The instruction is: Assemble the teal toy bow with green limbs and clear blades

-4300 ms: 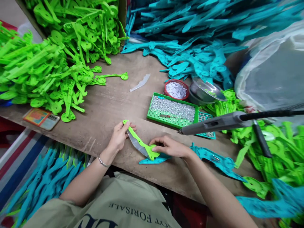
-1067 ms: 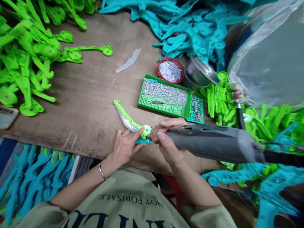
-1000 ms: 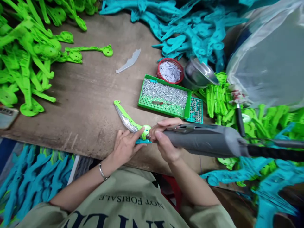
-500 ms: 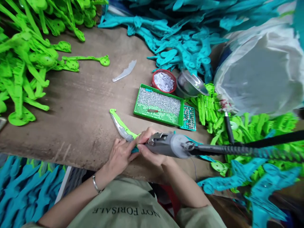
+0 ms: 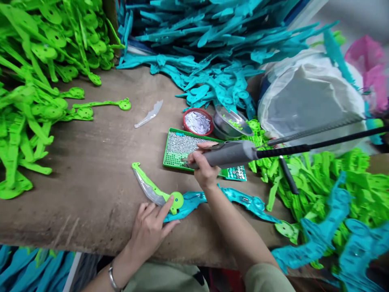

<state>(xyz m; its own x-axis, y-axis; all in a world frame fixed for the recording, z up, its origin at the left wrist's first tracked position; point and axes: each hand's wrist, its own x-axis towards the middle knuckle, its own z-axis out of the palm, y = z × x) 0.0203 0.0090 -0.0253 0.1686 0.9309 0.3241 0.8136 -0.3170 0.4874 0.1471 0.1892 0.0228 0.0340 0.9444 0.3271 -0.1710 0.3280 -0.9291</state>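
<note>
A toy knife lies near the table's front edge: a green plastic piece with a silvery blade under it, joined to a teal handle. My left hand rests flat beside it, index finger pressing the green round end. My right hand is wrapped round a grey powered screwdriver, whose tip sits over the green tray of small screws. The tool's black cable runs off to the right.
Heaps of green parts fill the left, teal parts the back. A loose blade, a red basket of blades, a steel bowl, a white sack and more green parts lie around.
My right hand has lifted the screwdriver off the knife's round joint and carried it back to the screw tray. My left hand stays on the green end.
</note>
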